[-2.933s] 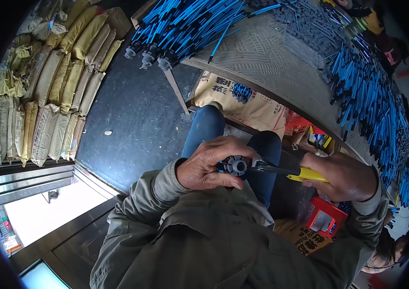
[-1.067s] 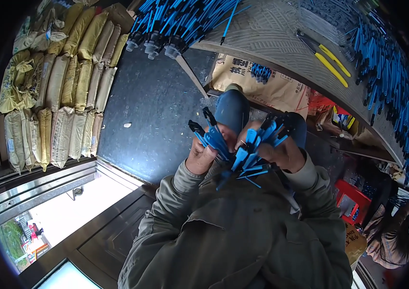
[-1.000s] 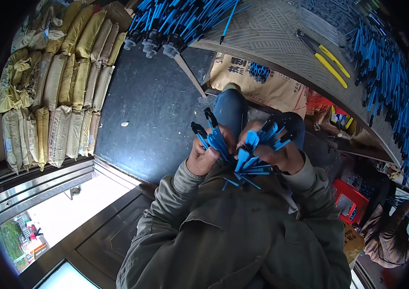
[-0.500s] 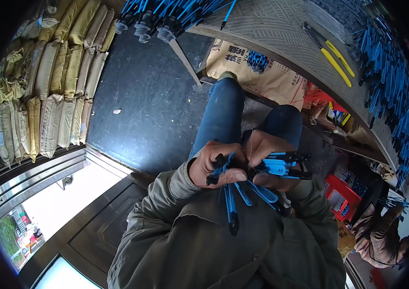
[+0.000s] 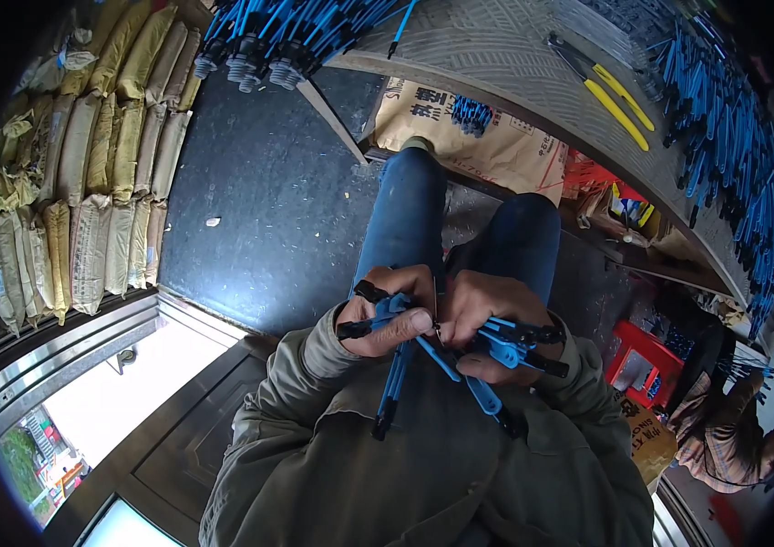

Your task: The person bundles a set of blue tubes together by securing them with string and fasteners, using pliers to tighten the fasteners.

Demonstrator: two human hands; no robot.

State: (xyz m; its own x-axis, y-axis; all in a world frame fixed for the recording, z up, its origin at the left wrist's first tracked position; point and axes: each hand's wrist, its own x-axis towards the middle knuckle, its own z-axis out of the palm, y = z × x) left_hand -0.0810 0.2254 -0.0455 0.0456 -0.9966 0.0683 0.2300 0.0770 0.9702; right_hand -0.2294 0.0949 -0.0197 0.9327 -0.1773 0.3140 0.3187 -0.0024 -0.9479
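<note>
In front of my lap, my left hand (image 5: 408,284) is closed round a bunch of blue plastic strips (image 5: 394,308) with black ends. More strips (image 5: 393,390) hang out below its thumb. Close beside it, my right hand (image 5: 480,299) grips a second bunch of blue strips (image 5: 507,350) with black ends, fanned out to the right. One rounded strip (image 5: 483,396) of that bunch points down toward my jacket. The fingertips of both hands come together at a small dark end between them; the exact contact there is too small to make out.
Ahead is a bench (image 5: 478,55) holding yellow-handled pliers (image 5: 619,105) and heaps of blue strips (image 5: 733,155). A paper sack (image 5: 487,146) lies below it. Stacked sacks (image 5: 91,173) stand left, past the dark floor (image 5: 259,182). Right, a person (image 5: 724,438) sits near a red stool (image 5: 633,342).
My view has shifted slightly. The strips in my right hand have tilted lower at their outer ends, and those below my left thumb have swung left. Both hands keep their hold.
</note>
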